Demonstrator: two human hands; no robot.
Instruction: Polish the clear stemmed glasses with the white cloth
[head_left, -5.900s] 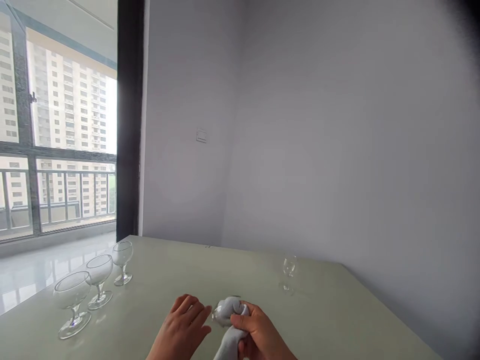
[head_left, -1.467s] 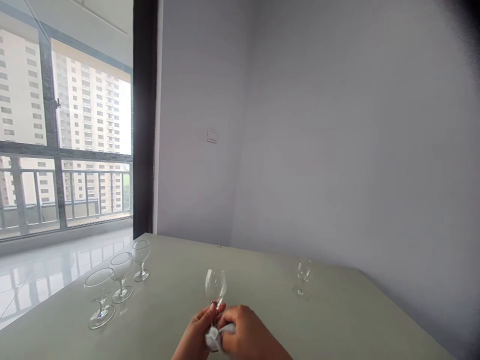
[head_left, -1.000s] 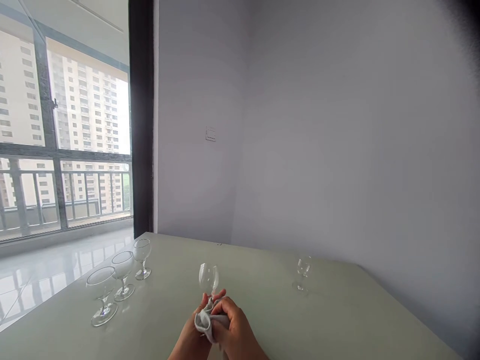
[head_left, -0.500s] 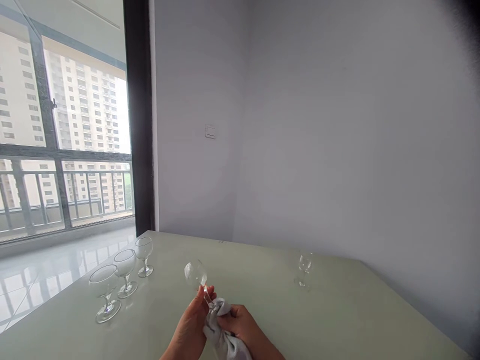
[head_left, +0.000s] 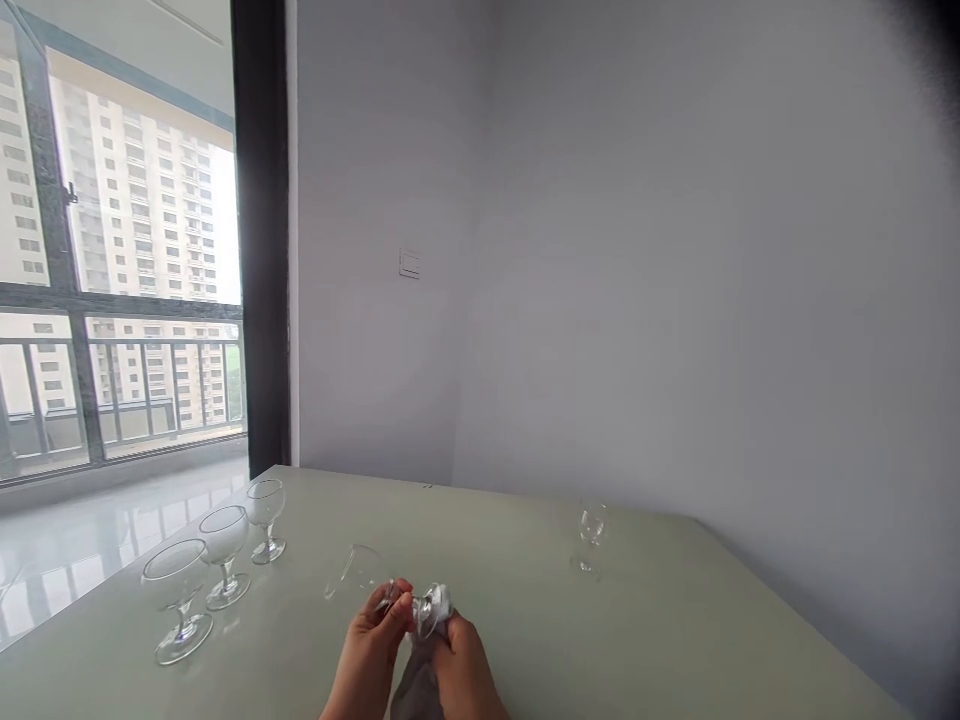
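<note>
Two hands meet near the front edge of the table (head_left: 600,640): the left hand (head_left: 367,655) pinches the stem of a wine glass (head_left: 356,572), while the right hand (head_left: 465,665) clamps a grey cloth (head_left: 417,690) around the glass's foot. Moments ago the glass stood nearly upright above the hands; now it has tipped onto its side, its bowl pointing toward the table's left edge and its foot pressed against the cloth. The hands are together, both closed on the glass. Three larger glasses (head_left: 223,535) stand in a line near the left edge, and a smaller glass (head_left: 592,525) stands upright toward the far right corner, well apart from the hands
</note>
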